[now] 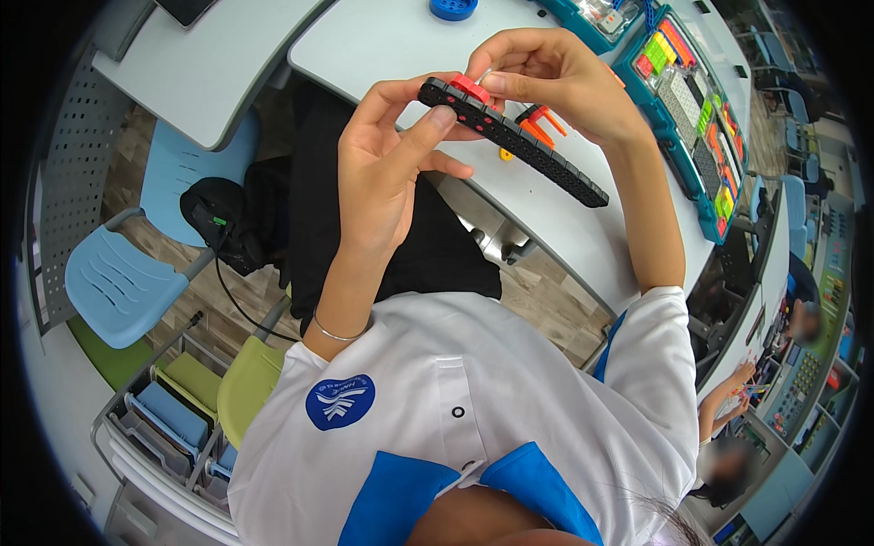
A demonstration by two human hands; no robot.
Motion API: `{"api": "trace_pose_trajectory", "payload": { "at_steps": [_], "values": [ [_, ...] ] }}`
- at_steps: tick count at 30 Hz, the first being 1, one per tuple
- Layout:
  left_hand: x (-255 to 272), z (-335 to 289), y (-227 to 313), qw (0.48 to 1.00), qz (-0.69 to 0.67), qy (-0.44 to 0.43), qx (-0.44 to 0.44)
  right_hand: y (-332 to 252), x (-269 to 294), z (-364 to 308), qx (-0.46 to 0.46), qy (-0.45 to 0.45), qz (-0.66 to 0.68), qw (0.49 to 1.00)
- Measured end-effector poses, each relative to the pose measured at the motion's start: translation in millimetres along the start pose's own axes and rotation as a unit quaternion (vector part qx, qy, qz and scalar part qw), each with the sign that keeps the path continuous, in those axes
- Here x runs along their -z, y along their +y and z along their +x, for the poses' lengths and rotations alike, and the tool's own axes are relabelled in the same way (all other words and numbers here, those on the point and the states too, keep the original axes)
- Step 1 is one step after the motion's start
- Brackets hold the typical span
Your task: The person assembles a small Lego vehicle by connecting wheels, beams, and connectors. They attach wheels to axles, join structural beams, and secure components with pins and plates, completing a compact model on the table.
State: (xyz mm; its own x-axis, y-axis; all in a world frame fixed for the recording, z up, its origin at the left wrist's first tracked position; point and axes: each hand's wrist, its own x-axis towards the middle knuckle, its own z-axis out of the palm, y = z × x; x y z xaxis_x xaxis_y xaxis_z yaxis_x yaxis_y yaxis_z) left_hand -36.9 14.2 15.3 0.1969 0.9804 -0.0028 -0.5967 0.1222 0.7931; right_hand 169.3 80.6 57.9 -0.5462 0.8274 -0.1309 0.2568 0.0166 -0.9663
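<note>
Two grips share one long black plastic beam with rows of holes [510,136], raised above the pale counter [382,45]: my left hand [387,173] closes around its near end while my right hand [546,77] pinches a small red peg [471,87] against it, apparently mid-fitting, which I judge calls for square, steady pressure.

Matt black plastic beam [519,141], glossy red plastic piece [470,88], smooth grey tabletop [382,41].

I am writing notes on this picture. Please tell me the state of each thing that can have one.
Black beam: held up in both hands, tilted.
Red piece: on the beam, under the right fingers.
Left hand: gripping the beam.
Right hand: pinching the red piece.
Parts box: open.
Blue chair: unoccupied.
</note>
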Motion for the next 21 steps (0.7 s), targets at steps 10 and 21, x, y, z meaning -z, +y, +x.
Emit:
{"api": "trace_pose_trajectory", "payload": {
  "at_steps": [10, 21],
  "values": [
    [1.6, 0.3, -6.2, 1.0, -0.028, 0.003, -0.009, 2.3, -3.7, 4.1, 0.018, -0.049, 0.083, 0.995],
    [2.4, 1.3, -7.5, 0.999, -0.018, 0.023, -0.042, -21.0, -8.5, -5.4, -0.045, 0.008, 0.065, 0.997]
  ]
}}
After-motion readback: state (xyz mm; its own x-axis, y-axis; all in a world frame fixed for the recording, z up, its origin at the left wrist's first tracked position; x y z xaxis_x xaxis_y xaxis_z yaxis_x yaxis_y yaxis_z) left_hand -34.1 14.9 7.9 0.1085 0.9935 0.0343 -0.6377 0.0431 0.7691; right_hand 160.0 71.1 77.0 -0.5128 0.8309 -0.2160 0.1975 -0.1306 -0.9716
